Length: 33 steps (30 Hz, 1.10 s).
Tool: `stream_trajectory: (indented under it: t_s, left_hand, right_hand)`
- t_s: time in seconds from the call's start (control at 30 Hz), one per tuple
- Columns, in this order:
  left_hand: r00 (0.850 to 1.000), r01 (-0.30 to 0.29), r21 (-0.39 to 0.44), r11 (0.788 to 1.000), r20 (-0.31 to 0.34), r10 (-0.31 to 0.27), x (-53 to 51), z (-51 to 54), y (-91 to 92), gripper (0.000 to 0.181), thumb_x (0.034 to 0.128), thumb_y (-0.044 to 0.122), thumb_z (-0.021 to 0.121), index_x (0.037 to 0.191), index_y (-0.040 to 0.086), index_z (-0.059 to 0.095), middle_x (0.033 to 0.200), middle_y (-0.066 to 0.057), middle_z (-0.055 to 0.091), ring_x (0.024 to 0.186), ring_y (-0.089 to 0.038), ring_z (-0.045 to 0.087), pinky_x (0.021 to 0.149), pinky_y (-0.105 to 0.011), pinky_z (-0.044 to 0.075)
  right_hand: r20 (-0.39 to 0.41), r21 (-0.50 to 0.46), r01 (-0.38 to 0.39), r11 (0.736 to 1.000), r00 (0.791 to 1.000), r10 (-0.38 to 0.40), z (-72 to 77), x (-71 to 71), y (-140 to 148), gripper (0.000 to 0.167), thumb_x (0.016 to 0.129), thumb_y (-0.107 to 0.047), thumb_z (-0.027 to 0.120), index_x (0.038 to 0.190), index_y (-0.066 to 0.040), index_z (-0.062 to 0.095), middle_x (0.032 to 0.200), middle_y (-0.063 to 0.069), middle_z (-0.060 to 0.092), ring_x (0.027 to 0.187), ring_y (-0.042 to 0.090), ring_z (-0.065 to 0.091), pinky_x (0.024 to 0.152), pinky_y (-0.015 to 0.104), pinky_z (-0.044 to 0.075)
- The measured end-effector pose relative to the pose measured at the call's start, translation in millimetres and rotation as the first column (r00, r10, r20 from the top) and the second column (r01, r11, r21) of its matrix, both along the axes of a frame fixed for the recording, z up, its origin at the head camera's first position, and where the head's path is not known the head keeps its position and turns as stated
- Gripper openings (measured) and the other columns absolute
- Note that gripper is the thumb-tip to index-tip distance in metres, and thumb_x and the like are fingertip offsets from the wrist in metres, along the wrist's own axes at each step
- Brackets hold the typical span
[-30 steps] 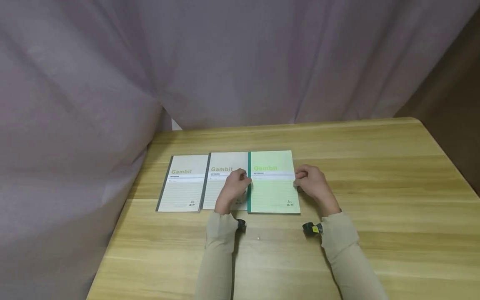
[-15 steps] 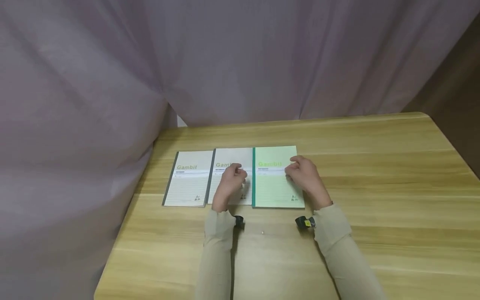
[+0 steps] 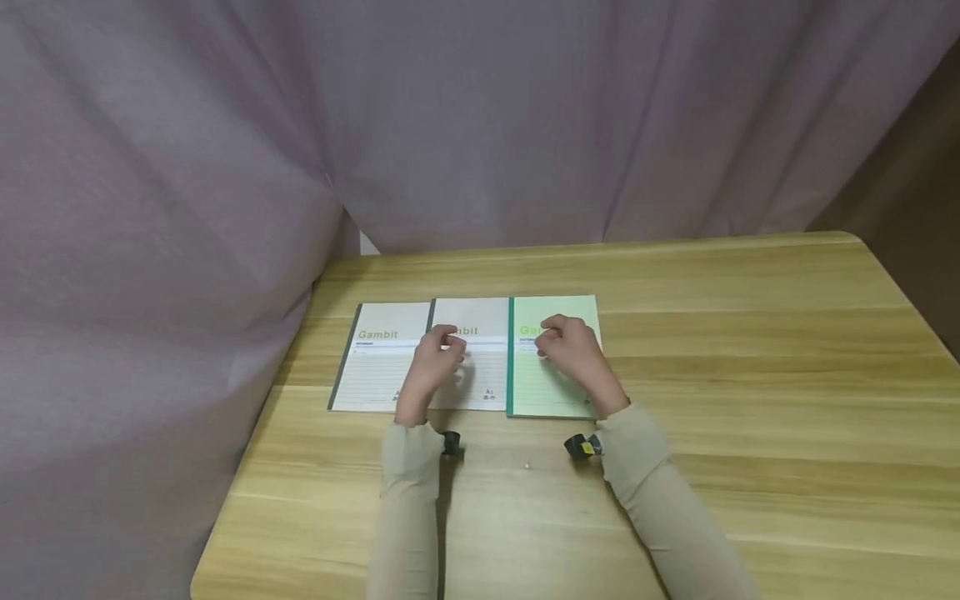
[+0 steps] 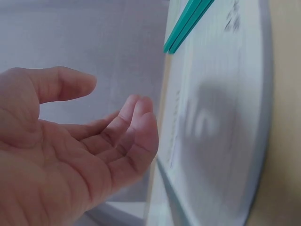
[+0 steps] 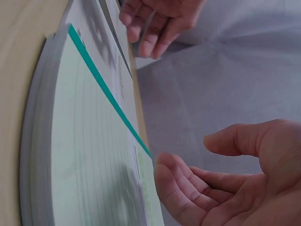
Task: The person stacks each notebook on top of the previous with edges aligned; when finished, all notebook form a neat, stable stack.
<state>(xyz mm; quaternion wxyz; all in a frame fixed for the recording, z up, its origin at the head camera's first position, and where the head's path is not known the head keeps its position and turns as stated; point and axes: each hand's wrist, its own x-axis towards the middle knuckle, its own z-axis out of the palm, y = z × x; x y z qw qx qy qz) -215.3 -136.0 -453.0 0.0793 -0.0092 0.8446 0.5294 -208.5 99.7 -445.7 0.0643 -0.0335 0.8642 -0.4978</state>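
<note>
Three Gambit notebooks lie in a row on the table. The left white notebook [image 3: 367, 379] and the middle white notebook [image 3: 483, 367] have dark spines; the right one is a green notebook [image 3: 547, 387] with a teal spine. In the right wrist view, several layers show along the edge of the green notebook [image 5: 89, 155]. My left hand [image 3: 431, 367] hovers over the left and middle notebooks, casting a shadow, its fingers loosely bent and holding nothing. Above the green notebook hangs my right hand [image 3: 576, 354], likewise relaxed with thumb and fingers apart, covering part of the title.
A wooden table [image 3: 750, 400] extends to the right and front of the notebooks. Grey-purple curtains [image 3: 480, 125] hang behind it and along its left side. A tiny pale speck [image 3: 527, 466] lies on the wood between the forearms.
Both hands have left the green notebook's two sides and shifted left, above the covers. The notebooks keep their places in the row; the head view has moved slightly.
</note>
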Motion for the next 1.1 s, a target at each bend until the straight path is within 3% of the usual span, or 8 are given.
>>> stream_trajectory:
  t_s: [0.27,0.47,0.63,0.87,1.1]
  left_hand:
    - [0.998,-0.039,-0.026,0.999,-0.048,0.038,-0.8,5.9,-24.3,0.046,0.0987,0.007,0.052,0.139,-0.014,0.047,0.112,-0.024,0.063,0.095,-0.039,0.067,0.071,-0.028,0.050]
    - [0.998,-0.059,-0.007,0.998,-0.038,0.059,-0.3,9.1,-36.4,0.046,0.0994,0.007,0.051,0.140,-0.013,0.046,0.113,-0.025,0.062,0.097,-0.042,0.065,0.071,-0.027,0.051]
    - [0.995,-0.088,-0.057,0.994,-0.042,0.086,-0.8,11.7,-46.9,0.046,0.0981,0.007,0.050,0.140,-0.012,0.048,0.114,-0.025,0.061,0.098,-0.040,0.065,0.073,-0.028,0.050]
    - [0.993,-0.119,-0.082,0.990,-0.005,0.118,-1.8,10.7,-65.1,0.045,0.1001,0.009,0.051,0.141,-0.010,0.048,0.113,-0.022,0.059,0.092,-0.028,0.063,0.069,-0.025,0.047]
    - [0.992,-0.116,-0.085,0.990,-0.051,0.111,-3.6,10.7,-85.5,0.043,0.0994,0.006,0.050,0.138,-0.014,0.048,0.107,-0.023,0.061,0.086,-0.027,0.063,0.064,-0.020,0.047]
  right_hand:
    - [0.003,-0.024,-0.054,0.998,0.999,0.054,-0.7,-0.8,-20,0.044,0.094,-0.008,0.053,0.133,0.014,0.055,0.105,0.022,0.072,0.085,0.033,0.072,0.075,0.038,0.057]
    - [-0.005,-0.054,-0.061,0.997,0.998,0.061,-0.5,-1.9,-30,0.048,0.094,-0.009,0.052,0.136,0.014,0.050,0.107,0.023,0.071,0.087,0.033,0.072,0.080,0.042,0.057]
    - [0.014,-0.067,-0.055,0.996,0.998,0.056,1.2,-1.5,-41,0.052,0.093,-0.011,0.053,0.139,0.012,0.048,0.109,0.021,0.071,0.092,0.031,0.071,0.087,0.044,0.054]
    - [0.031,-0.079,-0.044,0.996,0.998,0.047,1.0,-1.4,-58,0.052,0.091,-0.010,0.054,0.138,0.012,0.049,0.106,0.018,0.072,0.090,0.029,0.070,0.078,0.036,0.056]
    - [0.052,-0.100,-0.044,0.994,0.997,0.049,1.8,1.7,-74,0.054,0.090,-0.010,0.059,0.139,0.011,0.050,0.110,0.020,0.070,0.090,0.028,0.069,0.077,0.036,0.057]
